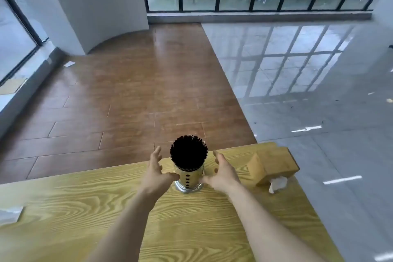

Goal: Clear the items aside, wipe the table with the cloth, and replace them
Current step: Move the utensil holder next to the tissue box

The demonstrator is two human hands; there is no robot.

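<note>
Seen from the head camera, a light wooden table (85,208) fills the lower frame, its far edge running up to the right and its right corner ending beside grey floor tiles; beyond the far edge lies brown plank flooring, then dark-framed windows. Broad stretches of bare tabletop lie open to the left of the hands and in the foreground between the two forearms. Both arms reach forward, bare, from the bottom of the frame. The left hand (156,171) and right hand (221,173) flank an upright chopstick holder (188,173), a perforated metal cylinder packed with dark sticks, standing near the far edge. Each hand is spread, fingers apart and curved inward; the thumbs appear to touch the cylinder's lower sides, though the frame is too blurred to tell whether either has a real hold. Just right of the right hand, near the corner, sits a wooden tissue box (271,165), lying at an angle with a white tissue (277,183) poking out toward the camera. At the left edge of the frame, well apart from the hands, lies a pale cloth (9,215).
</note>
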